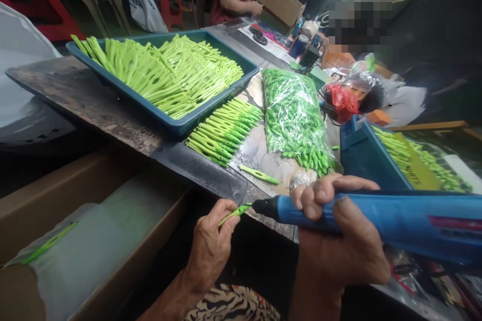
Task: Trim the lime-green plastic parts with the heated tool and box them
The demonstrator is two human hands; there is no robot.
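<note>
My left hand (211, 241) pinches a slim green plastic piece (241, 209) over the table's near edge. In my right hand (350, 246) is a blue electric screwdriver (406, 218), gripped with the fingers wrapped round its body. Its black nose points left at the end of the held piece; whether the bit touches it I cannot tell. Just beyond, a single green piece (259, 174) lies by a neat row of similar pieces (222, 133). A small heap of shiny screws (300, 180) sits near the screwdriver, partly behind my right fingers.
A blue tray (176, 125) full of light green pieces stands behind the row. Beside it lies a clear bag (293, 110) of green parts. A blue bin (354, 150) is at right, an open carton (113, 271) at lower left. Two other people are across the table.
</note>
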